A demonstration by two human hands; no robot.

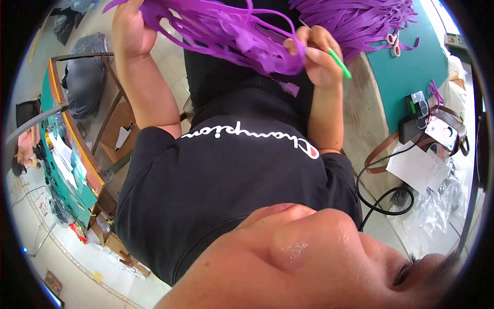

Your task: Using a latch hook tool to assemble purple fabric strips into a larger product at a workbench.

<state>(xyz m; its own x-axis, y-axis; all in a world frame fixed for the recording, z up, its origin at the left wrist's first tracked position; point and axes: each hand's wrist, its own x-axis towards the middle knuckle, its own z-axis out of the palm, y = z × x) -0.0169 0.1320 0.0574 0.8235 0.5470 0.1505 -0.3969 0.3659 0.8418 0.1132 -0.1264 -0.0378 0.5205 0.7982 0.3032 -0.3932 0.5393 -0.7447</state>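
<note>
My left hand [131, 31] is raised at the upper left and closed around one end of a bunch of purple strips [226, 31]. The bunch stretches across my chest to my right hand [316, 54], which pinches its other end together with a thin green stick [339, 63]. A larger pile of the same purple strips [360, 18] lies on the teal table [417, 77] just beyond my right hand. Pink-handled scissors [395, 44] rest beside that pile. My black shirt fills the middle of the view.
A phone [441, 132], a small black device [411, 126], a paper sheet [418, 167], a black cable [381, 201] and clear plastic bags [442, 206] lie at the right. At the left stand an orange-edged table with papers [62, 149], a black bag [85, 72] and a cardboard box [118, 131].
</note>
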